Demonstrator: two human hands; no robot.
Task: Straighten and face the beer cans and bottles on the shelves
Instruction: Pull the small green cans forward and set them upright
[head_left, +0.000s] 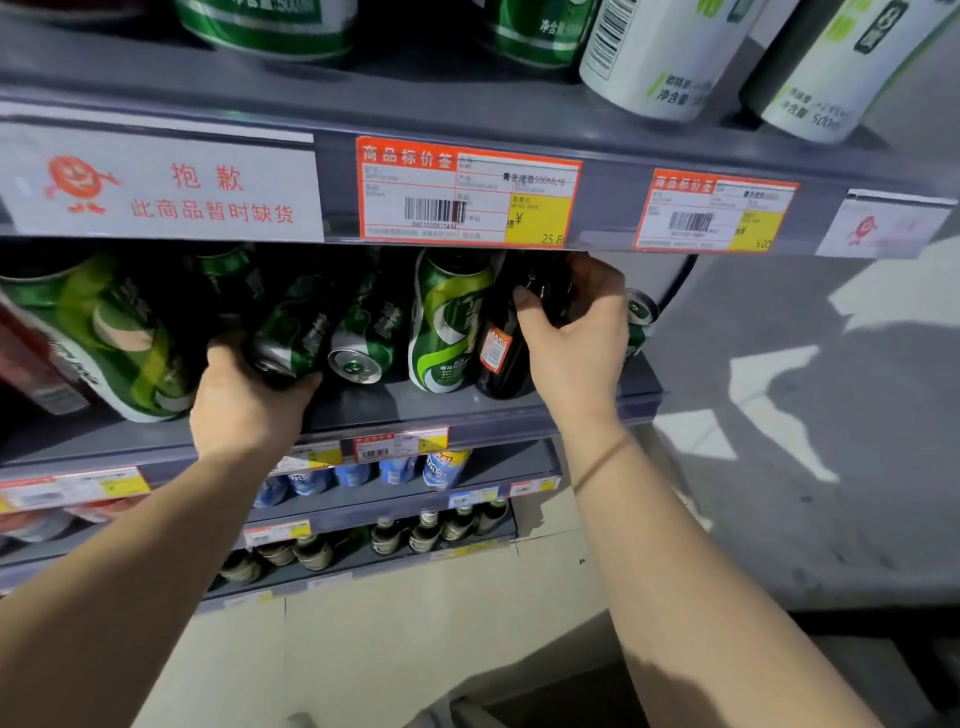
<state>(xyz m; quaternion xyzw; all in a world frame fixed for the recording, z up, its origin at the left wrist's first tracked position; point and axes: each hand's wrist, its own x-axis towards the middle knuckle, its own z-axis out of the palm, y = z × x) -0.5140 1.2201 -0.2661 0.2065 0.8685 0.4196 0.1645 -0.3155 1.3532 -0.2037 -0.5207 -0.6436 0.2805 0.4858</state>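
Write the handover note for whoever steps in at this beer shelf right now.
Left hand grips a dark green can at the front of the middle shelf.
Right hand holds the neck of a dark brown bottle standing near the shelf's right end.
Done: the light green can beside the bottle stands label-out.
Left: cans between the hands look tilted; lower shelves not yet touched.

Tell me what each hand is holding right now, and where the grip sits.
The right hand grips the dark brown bottle at its upper body. The left hand grips a dark green can at its front end.
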